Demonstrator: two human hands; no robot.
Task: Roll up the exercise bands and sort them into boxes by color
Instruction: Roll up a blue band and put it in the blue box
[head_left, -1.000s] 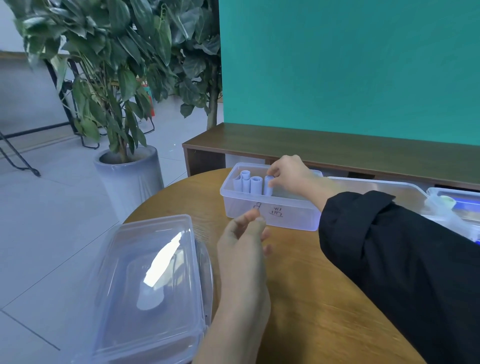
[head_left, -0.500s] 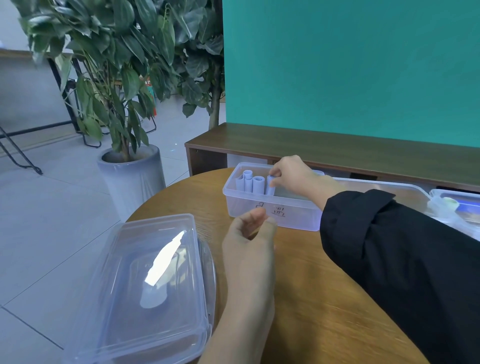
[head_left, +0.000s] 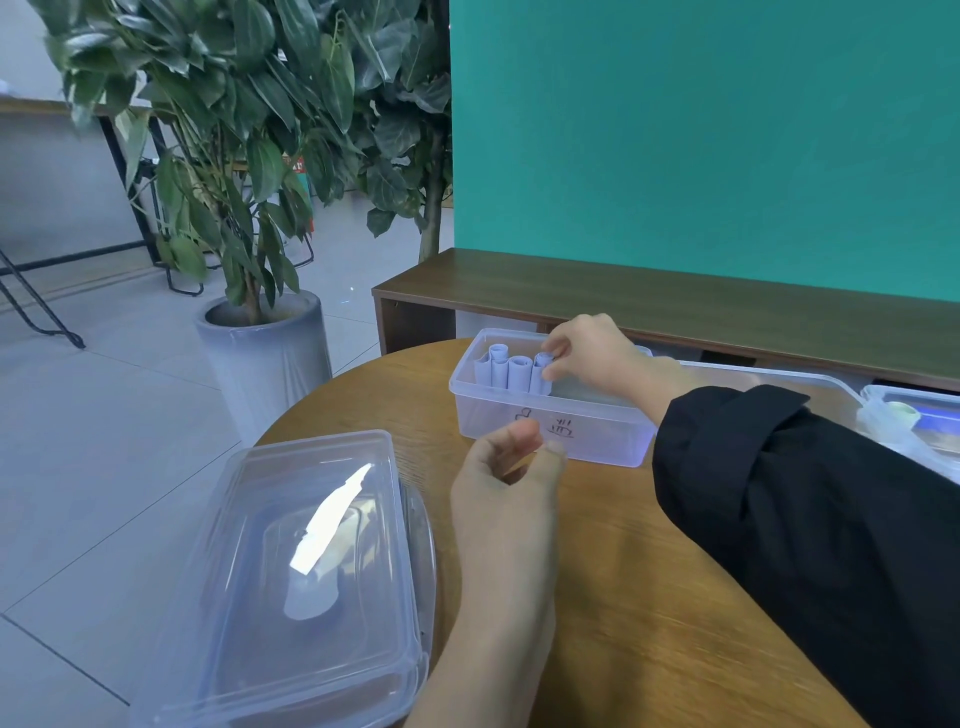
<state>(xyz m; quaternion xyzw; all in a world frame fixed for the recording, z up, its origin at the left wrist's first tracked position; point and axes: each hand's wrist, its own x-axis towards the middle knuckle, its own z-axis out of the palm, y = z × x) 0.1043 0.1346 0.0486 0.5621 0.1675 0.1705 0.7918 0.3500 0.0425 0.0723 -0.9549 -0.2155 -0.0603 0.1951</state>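
Four pale lilac-blue rolled bands (head_left: 511, 368) are seen standing upright in a row at the left end of a clear open box (head_left: 550, 431), which is set on the far part of a round wooden table (head_left: 649, 597) and bears handwritten marks on its near wall. The right hand (head_left: 597, 356) is reached over the box from the right, its black sleeve (head_left: 810, 519) crossing the table; the rightmost roll (head_left: 541, 375) is pinched between the thumb and the curled fingers, the thumb laid against its side and the fingertips at its top. The three other rolls are left untouched, just to the left of that hand. The left hand (head_left: 511, 478) is held above the table just in front of the box — near its front wall but apart from it — with the fingers loosely curled toward the palm and nothing grasped; no band is in contact with it. A second clear box with its lid on (head_left: 291, 577) is placed at the near left edge of the table, partly overhanging it, well apart from the rolls and to the left of the left forearm. Further clear containers (head_left: 909, 421) are lined up to the right of the open box; a pale green item and something blue are visible in them, though their nature cannot be told. Beyond the table a low wooden bench (head_left: 675, 301) is set against a teal wall (head_left: 701, 135), and a potted plant (head_left: 249, 218) is stood on the tiled floor to the left.
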